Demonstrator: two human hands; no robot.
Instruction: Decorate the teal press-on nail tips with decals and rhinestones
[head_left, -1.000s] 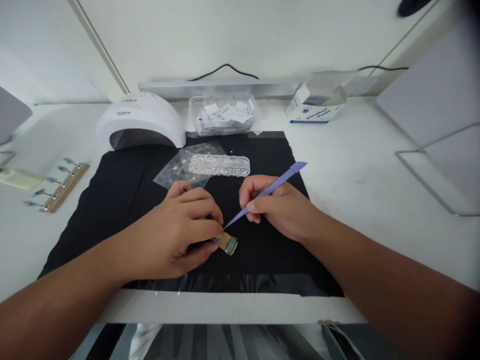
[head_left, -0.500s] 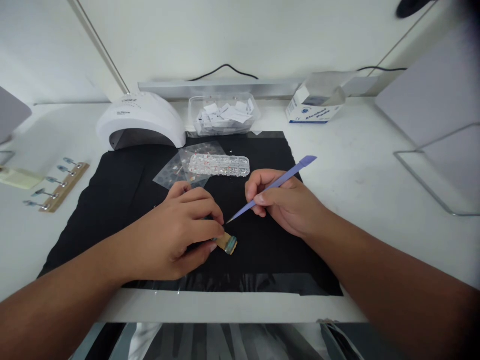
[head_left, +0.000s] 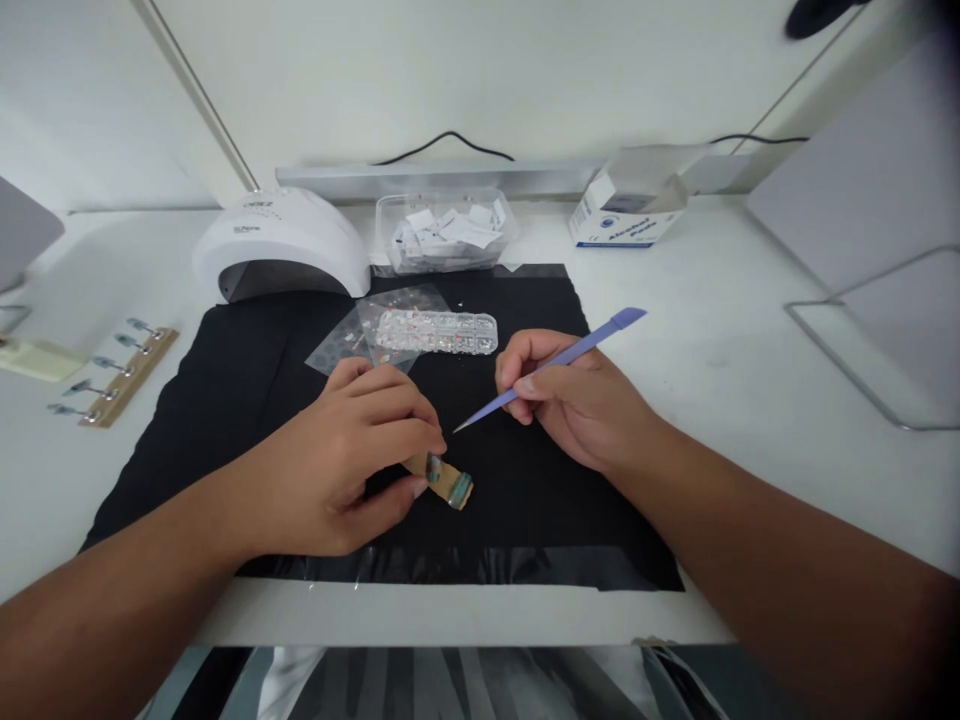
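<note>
My left hand (head_left: 352, 450) is closed on a small wooden nail tip holder (head_left: 443, 480), just above the black mat (head_left: 525, 520). Shiny teal pieces, seemingly nail tips, show on the part sticking out past my fingers; the rest of it lies hidden under the hand. In my right hand (head_left: 574, 395) is a pair of purple tweezers (head_left: 562, 358), gripped like a pen. Their pale pointed tip aims down and left, a little apart from the left fingertips, with nothing visible in it. Beyond the hands lies a clear compartment box (head_left: 439, 332) of tiny sparkling pieces.
Clear plastic sheets (head_left: 337, 338) lie partly under the compartment box. A white nail lamp (head_left: 289, 235), a clear tub of white packets (head_left: 450, 262) and an alcohol pads box (head_left: 626, 215) stand behind. At left, a wooden strip (head_left: 135, 380) carries several nail tips on stalks.
The tweezers have drawn slightly away from the left fingertips, up and to the right. My left fingers have shifted left, baring more of the nail tip holder.
</note>
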